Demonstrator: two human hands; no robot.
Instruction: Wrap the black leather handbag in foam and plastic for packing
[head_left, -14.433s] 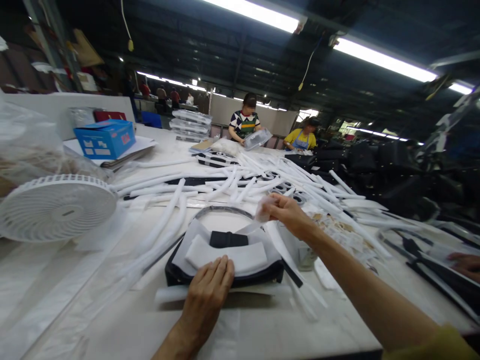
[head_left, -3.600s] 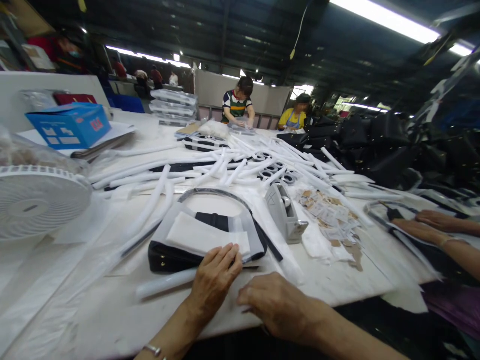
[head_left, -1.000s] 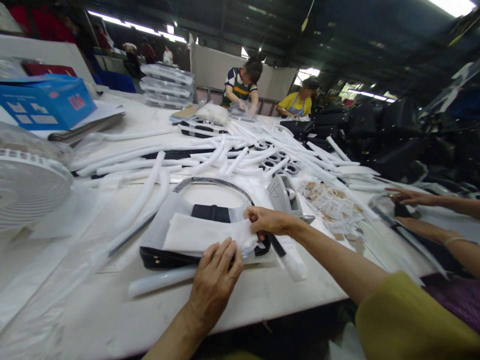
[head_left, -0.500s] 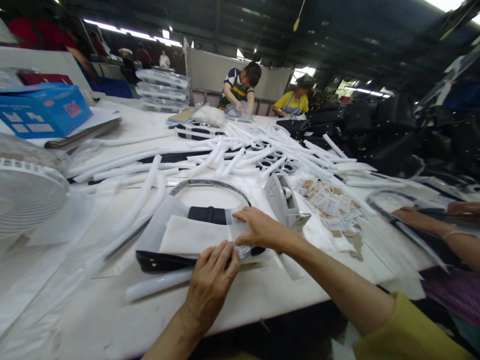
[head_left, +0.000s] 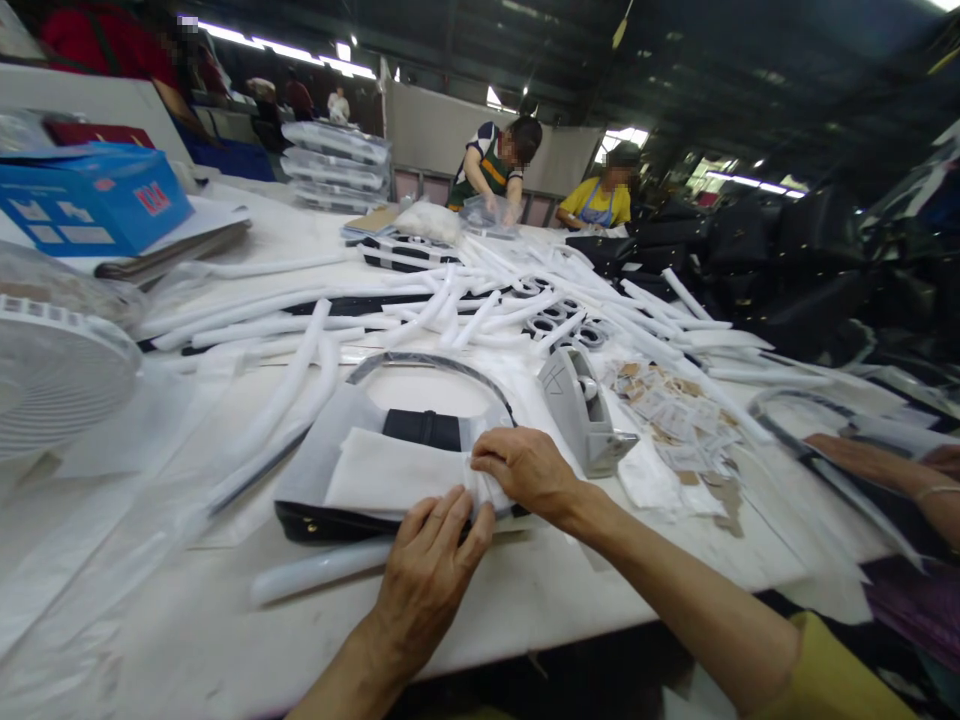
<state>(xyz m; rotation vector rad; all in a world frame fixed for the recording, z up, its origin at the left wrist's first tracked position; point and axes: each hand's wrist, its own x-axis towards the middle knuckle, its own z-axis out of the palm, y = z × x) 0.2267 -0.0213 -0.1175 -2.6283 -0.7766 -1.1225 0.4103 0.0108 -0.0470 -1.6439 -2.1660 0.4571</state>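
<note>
A black handbag [head_left: 334, 527] lies on the table in front of me, partly covered by thin white wrapping sheet [head_left: 390, 475]. Its long handle [head_left: 442, 360], in clear wrap, arches away behind it, and a black strap piece [head_left: 422, 430] shows above the sheet. At the bag's right end my right hand [head_left: 529, 472] pinches the gathered edge of the sheet. My left hand [head_left: 431, 575] rests at the near edge, fingers stretched and pressing on the sheet close to the right fingertips. A white foam tube [head_left: 322, 572] lies just before the bag.
A grey tape dispenser [head_left: 581, 410] stands right of the bag. Beyond lie many white foam tubes [head_left: 405, 320] and small packets [head_left: 667, 415]. A fan [head_left: 60, 380] and a blue box [head_left: 90, 200] are at left. A co-worker's hand [head_left: 855, 460] works at far right.
My right hand has gone from spread fingers to a pinch on the sheet, bunching its right edge. The left hand stays at the near edge. The view has shifted slightly.
</note>
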